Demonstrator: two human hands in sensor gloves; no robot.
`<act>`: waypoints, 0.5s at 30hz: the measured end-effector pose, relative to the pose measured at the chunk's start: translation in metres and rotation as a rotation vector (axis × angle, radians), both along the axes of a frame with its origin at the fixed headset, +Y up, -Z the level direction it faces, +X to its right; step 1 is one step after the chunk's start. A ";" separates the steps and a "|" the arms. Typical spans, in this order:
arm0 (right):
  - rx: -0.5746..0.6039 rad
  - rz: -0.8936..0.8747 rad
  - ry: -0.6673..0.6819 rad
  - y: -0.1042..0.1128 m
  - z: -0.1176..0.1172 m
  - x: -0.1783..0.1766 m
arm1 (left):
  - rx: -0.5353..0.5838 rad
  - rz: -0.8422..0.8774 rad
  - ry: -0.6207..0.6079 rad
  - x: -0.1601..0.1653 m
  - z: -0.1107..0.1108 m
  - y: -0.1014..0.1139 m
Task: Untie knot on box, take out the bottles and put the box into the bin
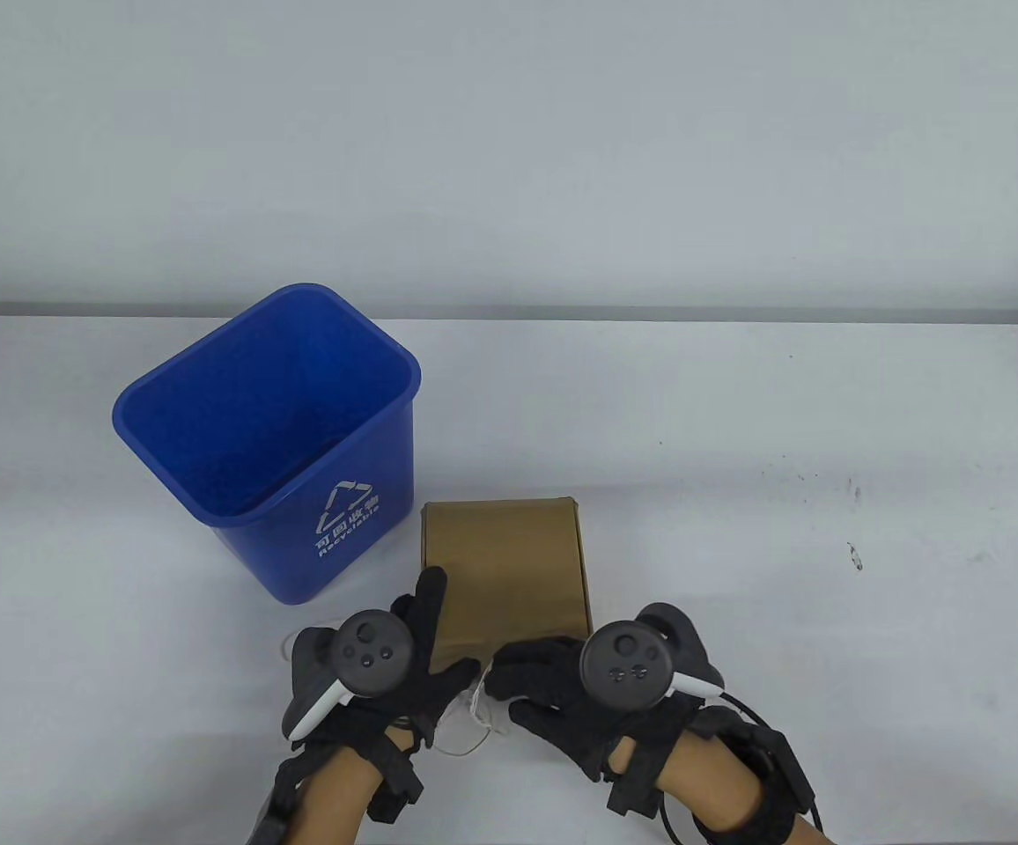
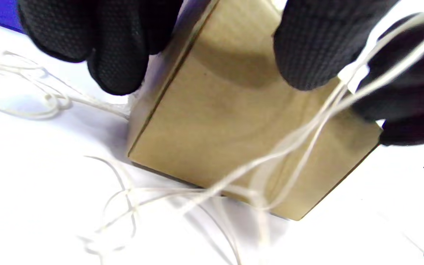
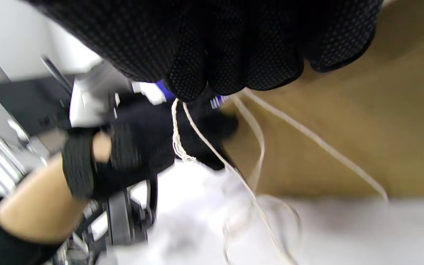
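A closed brown cardboard box (image 1: 509, 563) lies flat near the table's front, just right of the blue recycling bin (image 1: 267, 440). My left hand (image 1: 443, 629) rests spread on the box's near left corner, its fingers (image 2: 116, 55) hanging by the box's (image 2: 226, 121) side and its thumb (image 2: 311, 48) on top. My right hand (image 1: 509, 673) is at the near right corner and pinches the loose white string (image 3: 212, 147) between its fingertips (image 3: 193, 84). String (image 2: 307, 136) trails slack across the box front and onto the table. No bottles show.
The bin stands upright and open, its rim (image 1: 192, 506) close to the box's far left corner. Loose string coils (image 1: 465, 735) lie on the white table (image 1: 782, 528) between my wrists. Black cables run from my right wrist.
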State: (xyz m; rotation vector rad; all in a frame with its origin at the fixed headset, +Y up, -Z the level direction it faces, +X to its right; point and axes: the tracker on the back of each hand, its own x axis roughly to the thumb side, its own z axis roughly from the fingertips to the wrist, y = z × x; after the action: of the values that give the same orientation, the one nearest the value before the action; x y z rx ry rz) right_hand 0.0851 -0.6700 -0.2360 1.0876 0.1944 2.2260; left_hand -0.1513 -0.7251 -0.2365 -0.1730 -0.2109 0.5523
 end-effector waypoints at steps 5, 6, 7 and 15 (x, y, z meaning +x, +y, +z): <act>-0.005 0.007 0.026 -0.007 -0.004 0.000 | -0.016 0.004 0.022 -0.005 0.001 0.000; -0.017 0.034 0.049 -0.011 -0.003 -0.004 | -0.021 0.009 0.025 -0.005 0.001 0.000; -0.021 0.078 0.061 -0.016 -0.001 -0.009 | -0.027 0.012 0.031 -0.005 0.001 0.000; 0.158 0.098 -0.011 -0.005 0.007 -0.011 | -0.013 -0.038 0.089 -0.013 0.003 0.007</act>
State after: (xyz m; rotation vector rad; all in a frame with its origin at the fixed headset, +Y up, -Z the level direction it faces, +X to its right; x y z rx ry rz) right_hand 0.0746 -0.6745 -0.2287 1.1708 0.0695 2.3672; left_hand -0.1642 -0.7180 -0.2338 -0.1645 -0.1171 0.5226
